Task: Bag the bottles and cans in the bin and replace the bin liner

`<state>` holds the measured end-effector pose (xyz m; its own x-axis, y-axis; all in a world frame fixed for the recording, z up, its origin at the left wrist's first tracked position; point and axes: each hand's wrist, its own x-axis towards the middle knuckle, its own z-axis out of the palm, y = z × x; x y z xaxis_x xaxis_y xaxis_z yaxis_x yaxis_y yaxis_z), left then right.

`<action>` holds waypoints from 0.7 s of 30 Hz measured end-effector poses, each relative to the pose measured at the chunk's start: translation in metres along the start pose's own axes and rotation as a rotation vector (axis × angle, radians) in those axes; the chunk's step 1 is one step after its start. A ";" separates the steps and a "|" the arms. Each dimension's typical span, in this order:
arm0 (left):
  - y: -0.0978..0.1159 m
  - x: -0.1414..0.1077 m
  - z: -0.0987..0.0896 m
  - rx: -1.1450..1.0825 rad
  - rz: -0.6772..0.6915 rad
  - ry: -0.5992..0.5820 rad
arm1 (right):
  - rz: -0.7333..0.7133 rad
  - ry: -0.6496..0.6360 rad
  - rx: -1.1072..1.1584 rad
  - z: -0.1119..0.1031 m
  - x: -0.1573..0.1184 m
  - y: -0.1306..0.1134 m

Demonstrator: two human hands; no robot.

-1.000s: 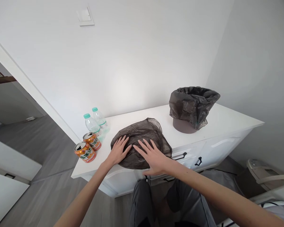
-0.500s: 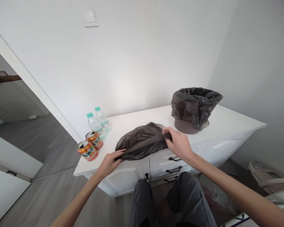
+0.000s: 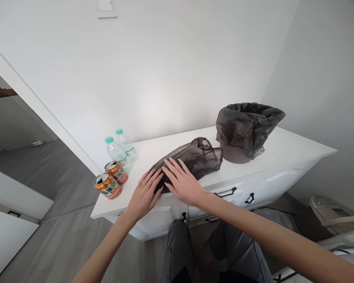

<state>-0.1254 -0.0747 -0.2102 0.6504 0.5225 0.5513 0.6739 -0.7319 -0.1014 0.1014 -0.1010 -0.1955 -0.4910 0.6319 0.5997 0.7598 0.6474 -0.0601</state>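
Note:
A dark, see-through plastic bag (image 3: pixel 205 159) lies crumpled on the white cabinet top, its loose end pointing right. Both hands rest on its left part. My left hand (image 3: pixel 143 194) touches the bag's left end, fingers stretched out and slightly apart. Beside it, my right hand (image 3: pixel 183 182) lies flat on the bag with its fingers spread. Neither hand grips anything, and together they cover much of the bag's left side. To the right stands a brown bin (image 3: pixel 235 153) with another dark bag (image 3: pixel 237 127) lining it and folded down over its rim.
Two orange drink cans (image 3: pixel 109 188) stand at the cabinet's left end, with two clear bottles (image 3: pixel 115 151) with green caps behind them. The white cabinet top (image 3: pixel 301 147) ends at a front edge above black-handled drawers. A white wall (image 3: pixel 177 70) rises behind.
Both hands have let go of the bag's edges and now lie flat on it. My right hand has moved left, close to my left hand. The bag has gone from stretched to bunched.

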 end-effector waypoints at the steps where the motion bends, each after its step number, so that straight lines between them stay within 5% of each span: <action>1: -0.006 -0.002 0.004 0.000 0.029 -0.085 | 0.048 -0.039 -0.002 0.011 0.003 0.010; 6: -0.036 -0.016 0.025 -0.129 -0.054 -0.382 | 0.404 -0.240 0.048 0.048 0.007 0.085; 10: -0.042 -0.022 0.032 -0.205 -0.107 -0.378 | 0.637 -0.391 0.090 0.060 -0.011 0.138; 13: -0.039 -0.021 0.032 -0.219 -0.111 -0.362 | 0.666 -0.446 0.071 0.065 -0.023 0.166; 17: -0.038 -0.024 0.025 -0.214 -0.098 -0.376 | 0.624 -0.459 0.080 0.062 -0.029 0.176; 21: -0.033 -0.048 0.013 -0.187 -0.095 -0.355 | 0.518 -0.318 0.094 0.044 -0.041 0.147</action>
<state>-0.1743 -0.0698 -0.2436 0.6910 0.6859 0.2280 0.6825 -0.7230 0.1067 0.2139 -0.0129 -0.2641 -0.1824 0.9610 0.2076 0.8997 0.2483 -0.3591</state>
